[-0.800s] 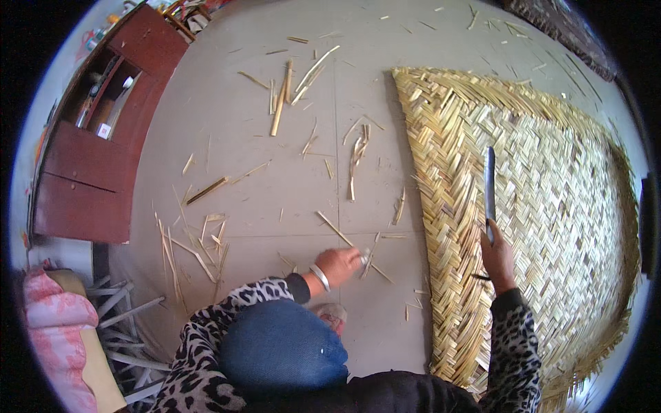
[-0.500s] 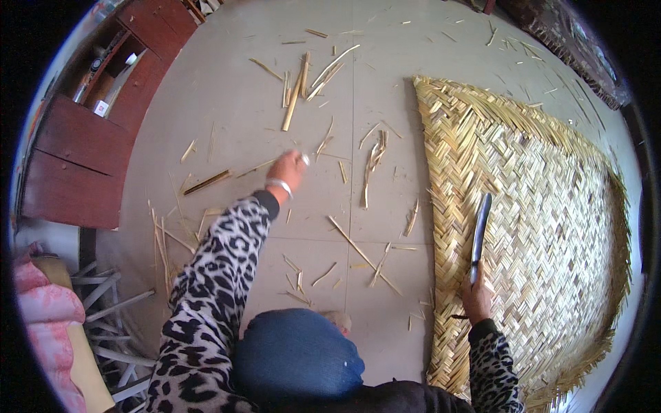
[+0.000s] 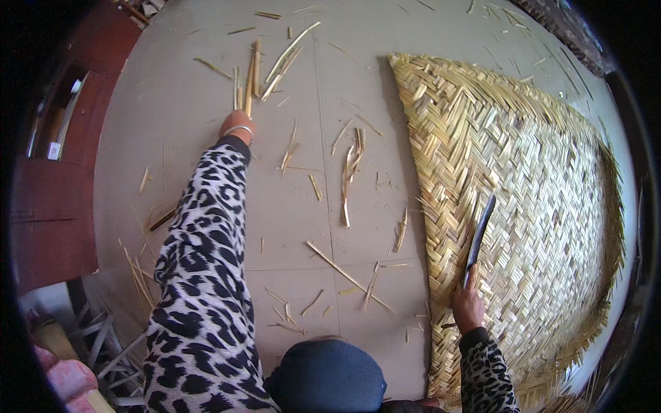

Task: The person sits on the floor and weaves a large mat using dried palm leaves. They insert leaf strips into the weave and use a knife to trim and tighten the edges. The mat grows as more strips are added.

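My left hand (image 3: 238, 126) reaches far out over the floor at the upper left, its fingers hidden beyond the back of the hand. It meets the near end of a flat straw strip (image 3: 250, 86); whether it grips the strip cannot be made out. Thinner strips (image 3: 238, 89) lie just left of that one. On the right, my right hand (image 3: 469, 306) is closed round the handle of a long knife (image 3: 480, 233), its dark, slightly curved blade pointing away from me. Both hand and knife are over a large mat (image 3: 523, 199) woven from straw in a herringbone pattern.
Loose straw pieces (image 3: 353, 168) lie scattered across the tiled floor (image 3: 289, 227). A red-brown cabinet (image 3: 58, 199) stands along the left side, with a grey metal rack (image 3: 110, 358) and pink cloth (image 3: 69, 377) nearer me. My blue-clad knee (image 3: 329, 378) is at the bottom.
My left hand has moved forward to the straw strips at the far left. The view has shifted. My right hand still holds the knife over the mat.
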